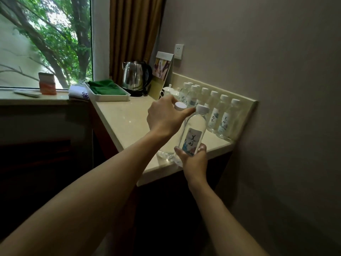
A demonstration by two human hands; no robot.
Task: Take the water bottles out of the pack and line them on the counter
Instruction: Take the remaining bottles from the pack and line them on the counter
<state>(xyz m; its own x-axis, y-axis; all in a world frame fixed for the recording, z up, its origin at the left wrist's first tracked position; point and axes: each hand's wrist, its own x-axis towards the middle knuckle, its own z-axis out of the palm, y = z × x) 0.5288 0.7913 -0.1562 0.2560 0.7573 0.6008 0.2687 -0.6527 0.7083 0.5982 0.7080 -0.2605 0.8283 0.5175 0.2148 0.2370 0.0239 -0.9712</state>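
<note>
the labelled bottle (193, 133) is held in the air over the front edge of the counter (118, 122), tilted a little, its cap nearest the row of bottles (217, 111) standing along the backsplash. a second bottle (171, 143) stands on the counter just beside it, toward the window side, mostly hidden behind the wrist.

the likely mishap is a knock-on: the row by the backsplash stands tight, bottle against bottle, so setting the labelled bottle down at a slant could tip one and send its neighbours over. the second bottle sits close to the counter's front edge and could, by the look of it, be nudged off if the forearm swings.

the right hand (193, 159) grips the labelled bottle low on its body, fingers and thumb curled round the base. the left hand (164, 117) pinches the white cap (180, 106) of the second bottle from above, forefinger stretched toward the labelled bottle's cap.

beyond the row stand a kettle (135, 75) and a tray with a green cloth (103, 87). no pack is in view.
</note>
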